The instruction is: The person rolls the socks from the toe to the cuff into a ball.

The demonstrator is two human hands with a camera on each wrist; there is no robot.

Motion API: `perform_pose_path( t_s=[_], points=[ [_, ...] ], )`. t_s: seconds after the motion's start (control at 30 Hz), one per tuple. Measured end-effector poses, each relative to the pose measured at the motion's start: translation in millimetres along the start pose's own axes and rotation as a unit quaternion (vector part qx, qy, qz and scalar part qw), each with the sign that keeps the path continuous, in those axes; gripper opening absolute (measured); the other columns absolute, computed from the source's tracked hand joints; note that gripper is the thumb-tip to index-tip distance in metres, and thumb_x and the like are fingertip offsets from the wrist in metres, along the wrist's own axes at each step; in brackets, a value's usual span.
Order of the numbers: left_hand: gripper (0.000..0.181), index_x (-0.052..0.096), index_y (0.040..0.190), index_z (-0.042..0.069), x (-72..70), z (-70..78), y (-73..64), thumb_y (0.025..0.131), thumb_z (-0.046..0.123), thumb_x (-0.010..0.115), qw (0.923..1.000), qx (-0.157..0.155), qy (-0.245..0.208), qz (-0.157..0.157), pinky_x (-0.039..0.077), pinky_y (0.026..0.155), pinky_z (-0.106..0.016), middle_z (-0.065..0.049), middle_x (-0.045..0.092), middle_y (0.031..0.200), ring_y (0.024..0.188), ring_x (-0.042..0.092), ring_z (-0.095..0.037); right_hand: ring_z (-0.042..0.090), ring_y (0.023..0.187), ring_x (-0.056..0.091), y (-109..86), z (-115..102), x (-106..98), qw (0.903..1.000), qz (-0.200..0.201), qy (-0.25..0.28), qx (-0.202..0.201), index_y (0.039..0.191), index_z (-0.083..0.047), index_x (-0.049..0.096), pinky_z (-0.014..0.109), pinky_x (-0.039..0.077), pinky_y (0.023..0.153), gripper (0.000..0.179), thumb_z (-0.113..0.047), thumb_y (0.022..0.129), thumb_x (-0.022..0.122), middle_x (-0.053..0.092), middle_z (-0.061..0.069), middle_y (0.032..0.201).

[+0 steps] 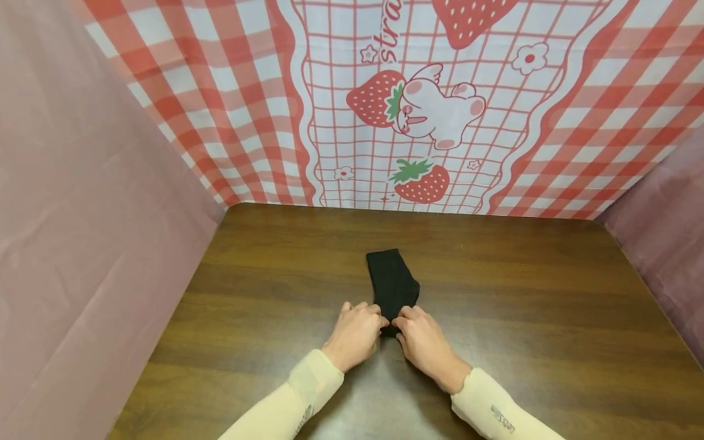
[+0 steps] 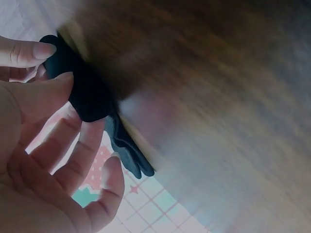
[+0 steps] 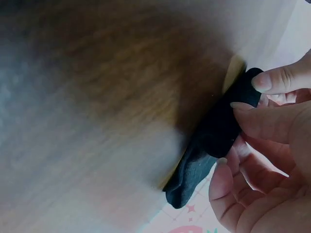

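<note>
A: Specify location.
B: Wooden table [image 1: 522, 305]: support surface. Black sock [image 1: 389, 275]: on the table, extending away from the person.
A: Specify hand states.
B: Left hand [image 1: 354, 335]: pinching the sock's near end, left side. Right hand [image 1: 428, 343]: pinching same end, right side.

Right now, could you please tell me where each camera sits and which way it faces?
Head: worn on the head, facing forward and down at the table and the strawberry-print cloth beyond; both sleeves, the left grip and the right grip show.
Left wrist: on that wrist, looking at the black sock; the left grip shows, apparently with part of the right grip.
Right wrist: on that wrist, looking at the sock too; the right grip shows, apparently with part of the left.
Shared: both wrist views show sock, table and printed cloth.
</note>
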State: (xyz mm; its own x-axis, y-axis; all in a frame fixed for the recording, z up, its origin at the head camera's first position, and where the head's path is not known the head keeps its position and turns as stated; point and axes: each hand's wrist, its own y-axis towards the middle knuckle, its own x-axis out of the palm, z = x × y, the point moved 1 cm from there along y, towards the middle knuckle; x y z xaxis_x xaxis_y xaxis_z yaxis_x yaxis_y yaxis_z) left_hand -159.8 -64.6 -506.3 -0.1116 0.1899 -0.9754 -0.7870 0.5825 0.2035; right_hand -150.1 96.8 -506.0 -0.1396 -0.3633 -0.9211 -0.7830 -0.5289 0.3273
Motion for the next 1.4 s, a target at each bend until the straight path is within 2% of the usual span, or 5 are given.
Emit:
perform_pose_path(
  t_s=[0.53,0.73,0.97,1.2,1.4],
  points=[
    [0.01,0.076,0.092,0.022,-1.1,0.0,0.5,0.089,0.014,0.072,0.9995,-0.009,-0.009,-0.029,0.03,0.061,-0.03,0.007,0.058,0.082,0.075,0.054,-0.013,0.027,0.074,0.057,3.0,5.4,3.1,0.999,-0.033,0.012,0.029,0.085,-0.001,0.069,0.043,0.049,0.063,0.018,0.011,0.073,0.076,0.059,0.007,0.08],
    [0.013,0.076,0.1,0.021,-0.5,-0.1,-0.1,0.091,0.014,0.07,0.9992,0.002,-0.013,-0.038,0.035,0.062,-0.029,0.009,0.064,0.101,0.083,0.056,-0.014,0.027,0.079,0.059,0.8,3.9,1.4,0.9982,-0.044,0.021,0.035,0.087,0.0,0.069,0.044,0.049,0.065,0.018,0.01,0.074,0.077,0.061,0.008,0.083],
    [0.013,0.075,0.103,0.021,0.0,-1.3,0.4,0.092,0.015,0.069,0.9987,0.013,-0.027,-0.041,0.032,0.062,-0.028,0.009,0.068,0.105,0.084,0.056,-0.014,0.028,0.082,0.062,-3.3,5.6,3.0,0.9982,-0.036,0.031,0.038,0.086,0.0,0.068,0.044,0.049,0.066,0.019,0.009,0.074,0.078,0.064,0.007,0.085],
    [0.011,0.075,0.101,0.018,-0.2,-3.7,1.2,0.091,0.017,0.072,0.9976,-0.001,-0.042,-0.055,0.032,0.063,-0.028,0.008,0.068,0.108,0.087,0.057,-0.015,0.026,0.08,0.062,-2.8,6.0,3.4,0.998,-0.029,0.037,0.042,0.084,-0.002,0.068,0.043,0.049,0.064,0.019,0.008,0.073,0.079,0.064,0.006,0.084],
    [0.006,0.075,0.097,0.021,-1.5,-4.7,4.1,0.092,0.022,0.071,0.9977,-0.006,-0.031,-0.06,0.032,0.064,-0.03,0.01,0.067,0.109,0.088,0.056,-0.015,0.024,0.078,0.061,-1.7,6.4,0.7,0.998,-0.027,0.042,0.038,0.082,-0.002,0.066,0.042,0.049,0.064,0.019,0.01,0.073,0.078,0.063,0.005,0.081]
  ],
)
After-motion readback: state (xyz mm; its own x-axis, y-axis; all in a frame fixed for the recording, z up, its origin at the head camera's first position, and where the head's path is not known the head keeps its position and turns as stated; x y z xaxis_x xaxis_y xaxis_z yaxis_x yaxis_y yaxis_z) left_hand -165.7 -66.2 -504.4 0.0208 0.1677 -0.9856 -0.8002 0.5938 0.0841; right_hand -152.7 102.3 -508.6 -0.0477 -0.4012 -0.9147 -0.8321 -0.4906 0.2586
